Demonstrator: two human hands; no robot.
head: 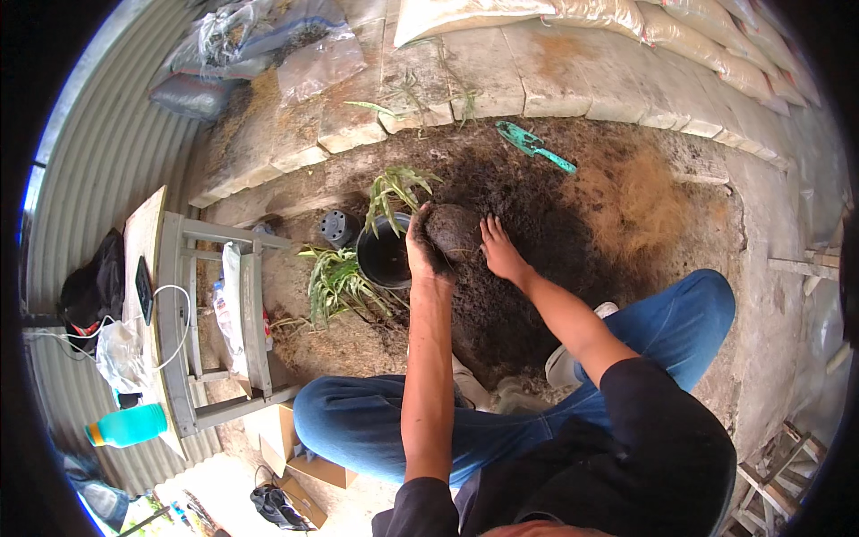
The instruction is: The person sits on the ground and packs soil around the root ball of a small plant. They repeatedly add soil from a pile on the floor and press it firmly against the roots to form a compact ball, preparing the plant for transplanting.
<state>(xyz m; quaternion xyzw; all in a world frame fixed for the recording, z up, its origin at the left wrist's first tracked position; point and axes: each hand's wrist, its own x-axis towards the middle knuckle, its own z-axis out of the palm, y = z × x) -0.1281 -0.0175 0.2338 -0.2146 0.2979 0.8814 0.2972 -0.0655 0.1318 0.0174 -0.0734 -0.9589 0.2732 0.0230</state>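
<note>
My left hand (426, 248), smeared with soil, cups the left side of a root ball (453, 231) packed with dark soil. Leafy green stems (396, 188) stick out to the left of that hand, over a black plastic pot (379, 258); whether they grow from the root ball is hidden. The fingertips of my right hand (502, 250) are at the ball's right side, fingers spread. Beneath both hands lies a heap of dark soil (530, 295). Beyond it rests a green hand trowel (537, 146).
A small upturned grey pot (337, 228) and a cut leafy plant (339, 282) lie left of the black pot. Brown fibre (631, 201) is spread at the right. A concrete ledge (557, 101) carries full sacks (597, 17). At the left stands a wooden table (174, 255) with a turquoise bottle (131, 426).
</note>
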